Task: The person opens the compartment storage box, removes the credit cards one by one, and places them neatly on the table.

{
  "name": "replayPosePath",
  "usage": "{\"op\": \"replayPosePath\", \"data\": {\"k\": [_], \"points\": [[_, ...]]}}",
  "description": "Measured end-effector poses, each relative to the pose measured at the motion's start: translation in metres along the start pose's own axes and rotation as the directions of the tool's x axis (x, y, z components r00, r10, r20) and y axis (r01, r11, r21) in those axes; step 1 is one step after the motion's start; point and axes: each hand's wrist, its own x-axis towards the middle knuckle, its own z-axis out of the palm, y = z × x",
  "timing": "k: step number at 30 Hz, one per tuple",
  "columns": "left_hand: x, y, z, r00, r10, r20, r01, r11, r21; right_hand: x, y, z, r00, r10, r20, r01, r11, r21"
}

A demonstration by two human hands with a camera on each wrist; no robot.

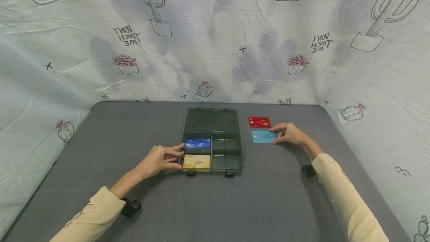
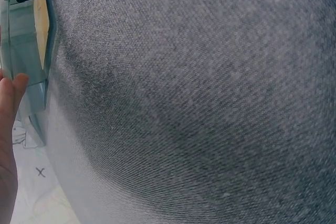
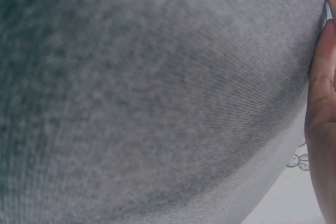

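A dark translucent plastic case (image 1: pixel 226 163) lies with its lid (image 1: pixel 212 119) folded back on the grey table. In its left column are a blue VIP card (image 1: pixel 197 143) and, below it, a gold card (image 1: pixel 197 161). My left hand (image 1: pixel 161 160) touches the case's left wall with its fingertips and thumb spread along it. To the right of the case, my right hand (image 1: pixel 287 134) pinches a light blue VIP card (image 1: pixel 262 136) at its right end, thumb at the lower edge and forefinger at the upper. Just above that card lies a red VIP card (image 1: pixel 259 122).
The case's right column shows two compartments with dark floors. Two black latches (image 1: pixel 230 173) stick out from its front edge. A white printed cloth (image 1: pixel 215 47) hangs behind the table (image 1: pixel 215 208) and along both sides.
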Motion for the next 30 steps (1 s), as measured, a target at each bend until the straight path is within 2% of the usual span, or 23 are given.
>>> {"op": "replayPosePath", "data": {"k": [6, 9, 13, 17, 21, 26, 30], "points": [[0.003, 0.001, 0.0, 1.0, -0.001, -0.004, 0.001, 1.0, 0.001, -0.004, 0.002, -0.004, 0.998, 0.046, -0.034, -0.045, 0.999, 0.028], [0.004, 0.002, 0.0, 1.0, -0.004, -0.003, 0.004, 1.0, -0.003, -0.009, 0.003, -0.007, 0.993, 0.091, -0.081, -0.081, 0.99, 0.116], [0.003, 0.002, 0.0, 1.0, -0.001, -0.005, 0.001, 1.0, 0.002, -0.014, 0.0, -0.011, 0.991, 0.095, -0.097, -0.07, 0.969, 0.238], [0.002, 0.001, -0.001, 1.0, 0.009, -0.007, -0.009, 1.0, 0.013, -0.018, -0.01, -0.011, 0.99, 0.091, -0.103, -0.061, 0.963, 0.262], [0.001, 0.0, -0.001, 1.0, 0.011, -0.01, -0.011, 1.0, 0.005, -0.022, -0.021, -0.007, 0.982, 0.081, -0.173, -0.032, 0.962, 0.271], [0.002, 0.0, -0.002, 1.0, 0.009, -0.006, -0.009, 1.0, -0.004, -0.03, -0.039, 0.004, 0.97, 0.072, -0.231, 0.018, 0.93, 0.366], [0.002, -0.002, -0.001, 1.0, 0.008, -0.008, -0.008, 1.0, -0.013, -0.036, -0.056, 0.017, 0.969, 0.08, -0.234, 0.01, 0.933, 0.36]]}}
